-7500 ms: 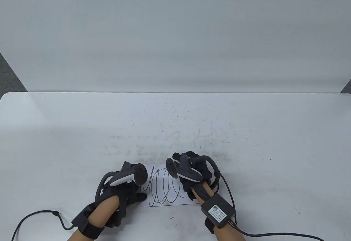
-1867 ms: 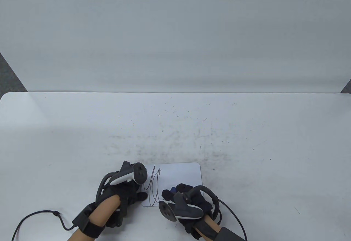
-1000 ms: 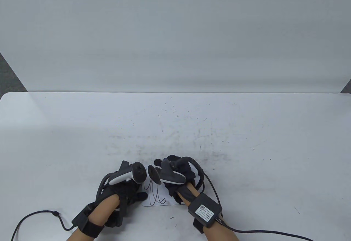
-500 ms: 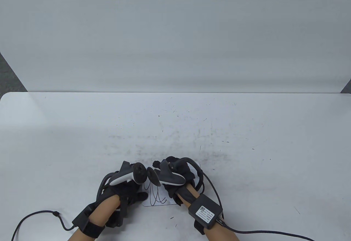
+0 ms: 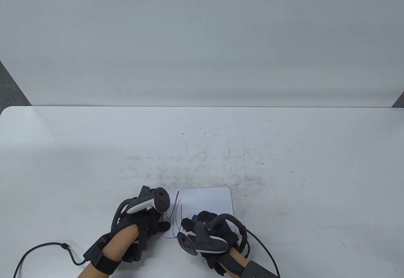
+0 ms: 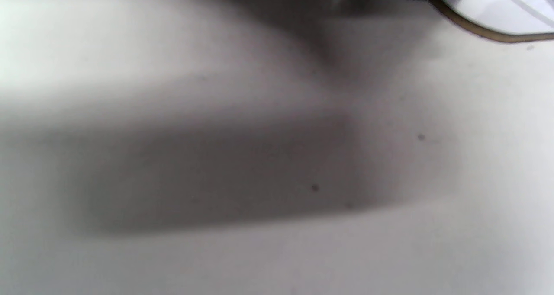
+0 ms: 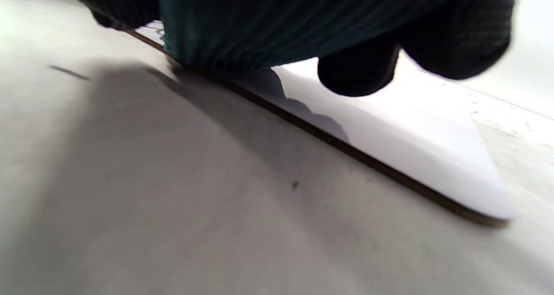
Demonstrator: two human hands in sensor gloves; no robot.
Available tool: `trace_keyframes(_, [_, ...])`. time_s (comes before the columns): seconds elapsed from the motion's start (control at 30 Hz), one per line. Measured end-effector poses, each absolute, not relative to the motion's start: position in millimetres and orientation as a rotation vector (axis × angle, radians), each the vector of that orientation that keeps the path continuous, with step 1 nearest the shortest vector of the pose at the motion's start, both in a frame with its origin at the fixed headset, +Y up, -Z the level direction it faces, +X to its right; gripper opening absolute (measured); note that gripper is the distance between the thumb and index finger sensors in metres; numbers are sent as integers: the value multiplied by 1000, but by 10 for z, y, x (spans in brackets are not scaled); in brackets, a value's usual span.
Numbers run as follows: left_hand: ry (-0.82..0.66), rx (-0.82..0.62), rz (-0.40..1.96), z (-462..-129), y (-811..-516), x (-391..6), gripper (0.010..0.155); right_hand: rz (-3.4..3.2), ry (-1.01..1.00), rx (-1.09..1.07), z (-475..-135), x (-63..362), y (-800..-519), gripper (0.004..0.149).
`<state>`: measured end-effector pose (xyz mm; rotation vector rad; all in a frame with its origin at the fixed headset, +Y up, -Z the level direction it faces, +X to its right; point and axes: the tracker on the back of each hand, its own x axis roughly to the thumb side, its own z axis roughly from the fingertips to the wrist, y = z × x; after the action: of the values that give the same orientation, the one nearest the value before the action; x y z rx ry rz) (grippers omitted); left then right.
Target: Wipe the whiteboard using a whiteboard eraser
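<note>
A small white whiteboard (image 5: 208, 199) lies flat near the table's front edge, with dark scribbles (image 5: 176, 215) left on its left part. My right hand (image 5: 206, 227) grips a dark blue eraser (image 5: 194, 218) and presses it on the board's near edge. The right wrist view shows the ribbed eraser (image 7: 281, 27) on the board (image 7: 411, 143), with gloved fingertips (image 7: 359, 74) around it. My left hand (image 5: 151, 221) rests at the board's left edge, thumb on the board. The left wrist view shows only the board's corner (image 6: 497, 9).
The white table (image 5: 284, 151) carries faint smudges and small dark specks behind the board. A white backdrop (image 5: 202, 38) stands along the table's far edge. Cables (image 5: 44, 248) trail from both wrists at the front.
My right hand has slid the eraser from the board's far edge back toward me to its near edge. Fewer scribble lines remain than before. My left hand has not moved.
</note>
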<state>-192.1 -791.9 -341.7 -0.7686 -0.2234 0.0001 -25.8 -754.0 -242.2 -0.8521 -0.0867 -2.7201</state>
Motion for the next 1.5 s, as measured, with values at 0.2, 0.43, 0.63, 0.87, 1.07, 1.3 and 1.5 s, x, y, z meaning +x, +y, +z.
trace_keyframes(0.2, [-218,-786,14,-3412,-7935,-1932,94,-2710,-39,-913,-2630,-142,-7497,58])
trace_keyframes(0.43, [-215,-784,27,-3399,-7964,-1949,93,-2886,25,-823,-3090,-188,-7513,55])
trace_keyframes(0.63, [-218,-770,19,-3395,-7968,-1929,94,-2950,-6,-715,-3477,-318,-7532,52])
trace_keyframes(0.87, [-220,-757,25,-3392,-7974,-1932,94,-3016,-36,-653,-3793,-465,-7548,50])
trace_keyframes(1.07, [-218,-704,-5,-3378,-7963,-1930,94,-2959,-56,-684,-3638,-465,-7546,49])
trace_keyframes(1.3, [-213,-706,-9,-3377,-7961,-1925,94,-2942,-121,-801,-3178,-294,-7565,50])
trace_keyframes(1.5, [-214,-707,6,-3372,-7967,-1929,94,-2902,-171,-864,-2806,-160,-7560,51])
